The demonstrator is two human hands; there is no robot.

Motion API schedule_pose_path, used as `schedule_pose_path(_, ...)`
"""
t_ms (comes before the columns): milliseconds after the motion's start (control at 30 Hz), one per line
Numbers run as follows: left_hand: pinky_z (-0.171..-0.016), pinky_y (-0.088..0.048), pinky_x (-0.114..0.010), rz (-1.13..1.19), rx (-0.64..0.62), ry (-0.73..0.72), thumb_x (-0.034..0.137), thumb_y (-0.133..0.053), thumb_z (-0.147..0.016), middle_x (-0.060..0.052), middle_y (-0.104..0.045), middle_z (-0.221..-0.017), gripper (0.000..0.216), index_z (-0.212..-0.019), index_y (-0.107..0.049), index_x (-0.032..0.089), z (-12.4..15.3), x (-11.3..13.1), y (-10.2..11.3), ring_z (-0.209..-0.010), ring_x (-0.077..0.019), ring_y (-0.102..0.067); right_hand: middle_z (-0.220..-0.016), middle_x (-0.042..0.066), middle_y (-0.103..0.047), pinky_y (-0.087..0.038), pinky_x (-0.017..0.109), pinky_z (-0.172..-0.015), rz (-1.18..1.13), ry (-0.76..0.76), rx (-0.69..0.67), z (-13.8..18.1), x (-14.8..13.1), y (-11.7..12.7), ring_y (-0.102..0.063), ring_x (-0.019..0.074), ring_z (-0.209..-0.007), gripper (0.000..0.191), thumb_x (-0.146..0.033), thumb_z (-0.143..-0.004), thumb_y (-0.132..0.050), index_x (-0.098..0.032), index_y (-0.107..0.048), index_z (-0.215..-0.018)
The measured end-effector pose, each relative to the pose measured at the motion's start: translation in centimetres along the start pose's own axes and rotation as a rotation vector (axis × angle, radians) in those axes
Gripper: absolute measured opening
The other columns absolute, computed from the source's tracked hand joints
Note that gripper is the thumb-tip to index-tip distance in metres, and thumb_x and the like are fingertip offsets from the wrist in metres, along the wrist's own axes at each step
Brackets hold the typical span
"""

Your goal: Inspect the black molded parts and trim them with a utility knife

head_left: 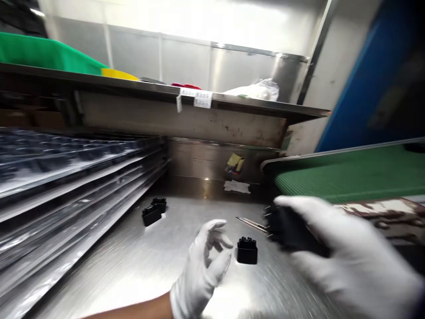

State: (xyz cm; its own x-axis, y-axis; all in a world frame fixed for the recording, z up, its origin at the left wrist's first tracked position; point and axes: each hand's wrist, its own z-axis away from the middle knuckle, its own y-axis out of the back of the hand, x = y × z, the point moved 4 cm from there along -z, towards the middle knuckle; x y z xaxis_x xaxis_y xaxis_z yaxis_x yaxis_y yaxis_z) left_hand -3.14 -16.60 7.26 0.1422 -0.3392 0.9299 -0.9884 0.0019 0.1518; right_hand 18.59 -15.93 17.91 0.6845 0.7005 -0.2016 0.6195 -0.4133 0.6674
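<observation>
Block of upright black plastic [247, 253] on the shiny steel table [159, 254] stands just right of the white-gloved left hand [204, 266], loosely curled, empty, and nearer than the white-gloved right hand [352, 252], which pinches a blurred black plastic piece [295, 232].

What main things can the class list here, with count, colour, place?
Shelf: one, grey, back
Bin: one, green, shelf left
Bag: one, whitish, shelf right
Labels: several, white, shelf edge
Trays: several, grey, left
Conveyor: one, green, right
Bench: one, silver, centre
Scrap: one, white, bench back
Packet: one, yellow-and-dark, behind scrap
Tool: one or two, pale, bench
Blocks: three, black, on bench
Held load: count unclear, black, right hand
Left hand: one, white-gloved, centre
Right hand: one, white-gloved, right
</observation>
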Motion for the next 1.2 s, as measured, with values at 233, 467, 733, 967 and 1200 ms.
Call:
schedule_pose_path(233,-0.091,-0.049,-0.041,0.340,-0.040,0.157,0.045,-0.070,-0.079,-0.010,-0.064,-0.108,0.066,-0.128,-0.032,0.021,-0.4,-0.5,-1.3,-0.101,-0.0267,-0.061,-0.100,0.008,-0.069,-0.058,0.042,-0.083,-0.321,0.017,0.054,1.8,-3.2,-10.3,-0.066,0.0251,-0.087,0.046,-0.020,-0.069,-0.072,-0.021,-0.059,-0.114)
schedule_pose_path(467,-0.089,-0.050,-0.042,0.437,-0.015,0.345,0.025,-0.068,-0.075,-0.010,-0.063,-0.109,0.054,-0.119,-0.037,0.021,-1.0,-0.7,-1.7,-0.102,-0.0275,-0.062,-0.104,0.005,-0.069,-0.057,0.031,-0.079,-0.481,0.047,-0.029,2.8,-1.4,-12.0,-0.067,0.0210,-0.091,0.060,-0.017,-0.066,-0.078,-0.025,-0.054,-0.121)
schedule_pose_path(733,-0.085,-0.050,-0.043,0.344,-0.063,0.402,0.021,-0.065,-0.072,-0.004,-0.065,-0.096,0.054,-0.120,-0.040,0.026,-1.0,-1.3,-1.9,-0.093,-0.0265,-0.064,-0.105,0.009,-0.067,-0.055,0.041,-0.084,-0.903,-0.658,-0.444,4.2,0.9,-11.9,-0.064,0.0289,-0.092,0.044,-0.038,-0.070,-0.080,-0.026,-0.067,-0.110)
schedule_pose_path(967,-0.071,-0.055,-0.033,0.076,-0.215,0.444,0.023,-0.062,-0.070,0.000,-0.070,-0.094,0.070,-0.132,-0.034,0.037,-0.3,-1.7,-1.8,-0.082,-0.0256,-0.069,-0.070,-0.001,-0.059,-0.045,0.025,-0.058,-1.251,-1.043,-0.678,5.4,1.1,-12.5,-0.055,0.0128,-0.058,0.047,-0.047,-0.067,-0.084,-0.019,-0.067,-0.100)
schedule_pose_path(1200,-0.080,-0.056,-0.025,0.073,-0.202,0.501,0.027,-0.067,-0.081,0.003,-0.068,-0.115,0.068,-0.136,-0.029,0.040,0.1,-0.5,-2.1,-0.097,-0.0200,-0.069,-0.048,-0.011,-0.049,-0.034,0.012,-0.038,-1.236,-1.254,-0.592,5.2,0.4,-12.7,-0.051,0.0059,-0.038,0.068,-0.053,-0.045,-0.093,-0.017,-0.057,-0.090)
